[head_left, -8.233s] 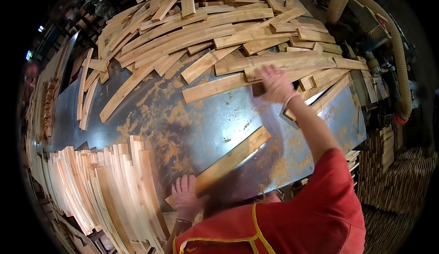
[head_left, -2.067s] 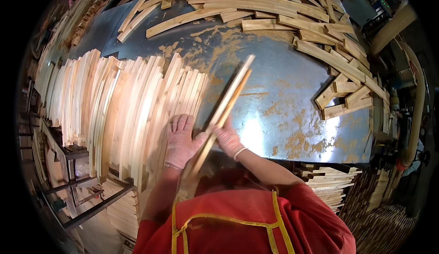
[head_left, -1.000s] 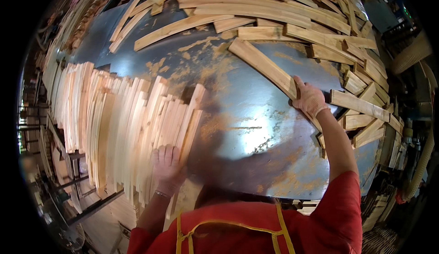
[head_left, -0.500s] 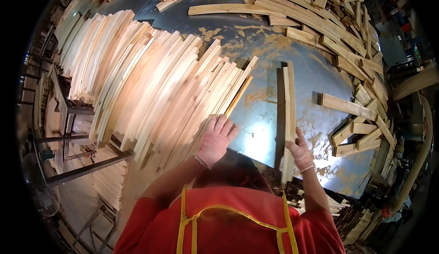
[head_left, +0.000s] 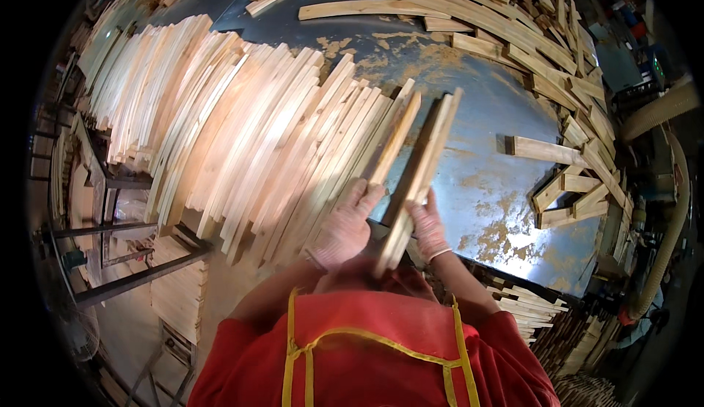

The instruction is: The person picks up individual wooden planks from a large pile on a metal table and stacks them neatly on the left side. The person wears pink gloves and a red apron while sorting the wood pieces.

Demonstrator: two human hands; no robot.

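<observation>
Holding a board (head_left: 430,159) at three o'clock, right hand (head_left: 428,229) curled round it | left hand (head_left: 343,232) touches the end board (head_left: 397,139), can't tell if gripping | lined up: long row (head_left: 246,125) at ten o'clock | not yet: big messy pile (head_left: 499,27) at one o'clock

The table (head_left: 473,163) is topped with smooth, glossy metal, patched with rough sawdust (head_left: 504,243). Smooth, matt faces are shown by the held wood (head_left: 429,176) and the row of wooden boards (head_left: 282,132). The left hand (head_left: 340,232) and right hand (head_left: 427,232) are covered in matt, knitted cloth; the apron (head_left: 374,315) is made of matt cloth.
</observation>
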